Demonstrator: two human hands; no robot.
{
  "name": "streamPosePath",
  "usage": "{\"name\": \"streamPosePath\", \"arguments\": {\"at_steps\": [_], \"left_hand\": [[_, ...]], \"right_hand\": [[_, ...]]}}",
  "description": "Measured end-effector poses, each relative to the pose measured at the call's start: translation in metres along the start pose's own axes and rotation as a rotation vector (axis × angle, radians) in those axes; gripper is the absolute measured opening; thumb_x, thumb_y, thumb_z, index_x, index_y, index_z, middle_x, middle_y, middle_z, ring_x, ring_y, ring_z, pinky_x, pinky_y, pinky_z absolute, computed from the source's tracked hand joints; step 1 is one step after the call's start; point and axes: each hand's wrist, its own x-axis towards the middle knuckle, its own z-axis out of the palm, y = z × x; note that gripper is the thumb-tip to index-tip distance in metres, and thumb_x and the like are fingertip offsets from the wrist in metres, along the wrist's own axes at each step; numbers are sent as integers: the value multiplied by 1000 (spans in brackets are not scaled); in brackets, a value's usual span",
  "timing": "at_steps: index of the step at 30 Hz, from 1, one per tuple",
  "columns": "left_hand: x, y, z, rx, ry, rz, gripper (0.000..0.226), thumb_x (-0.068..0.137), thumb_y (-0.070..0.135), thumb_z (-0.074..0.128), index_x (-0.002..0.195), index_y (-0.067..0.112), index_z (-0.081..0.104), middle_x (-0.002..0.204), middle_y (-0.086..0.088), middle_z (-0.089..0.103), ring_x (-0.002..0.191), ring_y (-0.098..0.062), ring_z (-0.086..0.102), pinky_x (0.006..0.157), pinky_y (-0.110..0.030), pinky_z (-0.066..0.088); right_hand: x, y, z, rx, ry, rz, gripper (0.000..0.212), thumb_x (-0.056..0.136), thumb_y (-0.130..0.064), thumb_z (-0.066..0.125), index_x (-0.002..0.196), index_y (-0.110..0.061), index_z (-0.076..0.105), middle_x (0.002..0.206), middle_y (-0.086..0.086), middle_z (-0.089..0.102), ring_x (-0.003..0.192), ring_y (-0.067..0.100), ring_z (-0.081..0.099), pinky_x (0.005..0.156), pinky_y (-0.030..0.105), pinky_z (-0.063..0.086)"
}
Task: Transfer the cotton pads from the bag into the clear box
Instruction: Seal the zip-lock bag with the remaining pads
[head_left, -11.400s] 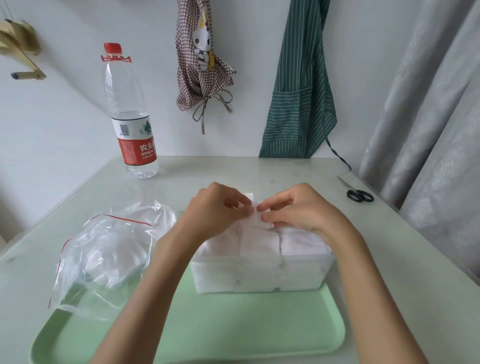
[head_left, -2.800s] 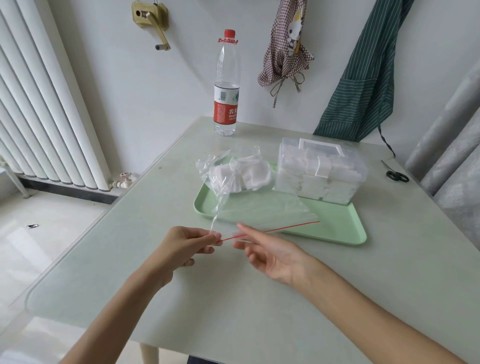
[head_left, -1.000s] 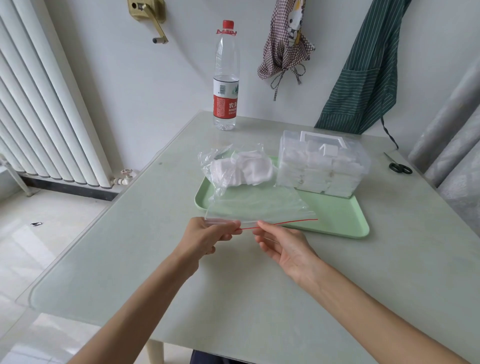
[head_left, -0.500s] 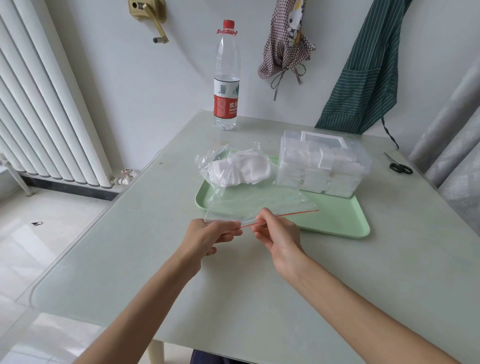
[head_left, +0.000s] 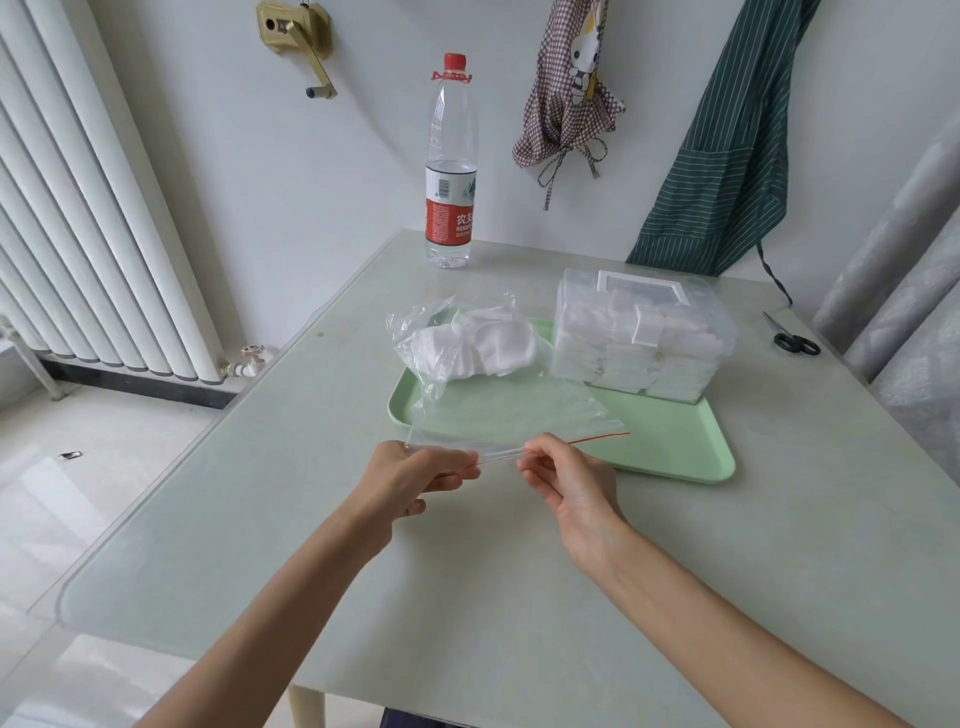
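Pinching the red-lined zip edge of the clear plastic bag (head_left: 498, 410), both hands work at its mouth near the front of the pale green plastic tray (head_left: 670, 447). The left hand (head_left: 410, 478) holds the left end of the strip between thumb and curled fingers; the right hand (head_left: 566, 478) nips the strip a little further along between thumb and forefinger, its other fingers loosely bent. Whether the mouth is being pressed together or pulled apart cannot be told from this view.

The bag lies stretched from the hands back across the tray, and a small heap of white square cotton pads (head_left: 478, 348) sits bunched in its far end. Just beside that heap, on the right half of the tray, stands the clear rectangular plastic box (head_left: 644, 343) with a white-framed lid on top. It looks packed with stacked white pads right up under the lid.

As a judgement, most of the transfer seems done: the box appears about full and closed, while only the small remainder stays in the bag. What is left depends on whether those last pads fit; if not, sealing the bag would be the sensible finish.

On the pale glass tabletop (head_left: 467, 597) stand a tall clear water bottle with a red label (head_left: 451, 171) at the back and black-handled scissors (head_left: 795, 340) at the right edge.
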Motion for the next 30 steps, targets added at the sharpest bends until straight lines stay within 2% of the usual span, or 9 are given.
{"name": "streamPosePath", "arguments": {"at_steps": [3,7,14,18,22,24,27,29,30], "left_hand": [[-2,1,-1,10,13,16,13,81,28,68,87,18,74,86,9,75,68,2,60,61,-23,32],[-2,5,-7,30,16,24,15,81,28,68,89,17,75,87,9,75,73,1,60,62,-24,31],[-1,9,-7,75,11,29,15,82,25,67,90,15,74,88,6,75,76,-3,61,64,-25,31],[2,9,-13,120,-25,1,17,82,26,67,93,16,73,87,8,75,75,-3,61,63,-24,31],[4,12,-15,172,-100,-14,20,81,29,68,97,20,72,90,10,75,75,1,63,65,-24,33],[6,14,-20,192,-92,10,31,71,34,73,98,19,72,91,10,75,80,2,67,68,-25,35],[16,20,-33,165,8,83,40,55,35,67,91,19,74,81,7,72,76,-1,66,63,-23,37],[23,24,-46,165,57,95,40,50,34,67,87,21,75,73,8,69,74,-6,61,61,-21,38],[25,25,-54,191,47,91,45,45,36,68,87,22,75,72,9,69,74,-6,60,62,-21,39]], "right_hand": [[1,-1,3,-16,-2,-3,17,78,0,61,61,-6,60,45,1,58,41,7,56,47,15,50],[0,-6,-4,-99,-105,34,8,81,-6,64,74,-3,64,62,8,61,45,13,60,47,19,52],[2,-12,-22,-26,-56,44,7,81,-6,66,75,-3,64,67,10,62,47,14,62,47,19,53],[1,-15,-25,-14,-55,34,9,81,-3,62,72,-4,62,60,7,58,45,11,58,46,17,50],[0,-13,-15,51,59,-24,20,80,0,58,61,-6,57,44,0,54,36,6,54,42,13,47],[-4,-10,-9,69,65,-41,18,80,0,60,62,-5,58,44,0,54,37,7,55,42,14,47],[-15,-3,-2,48,-71,54,13,84,-5,63,71,-3,63,57,6,59,40,11,58,41,17,48],[-25,-6,-6,-113,-294,198,18,90,-18,60,81,-5,67,66,8,63,43,12,59,43,18,49],[-28,-13,-10,-315,-476,270,24,92,-26,56,85,-7,68,71,7,66,46,11,60,47,17,50]]}}
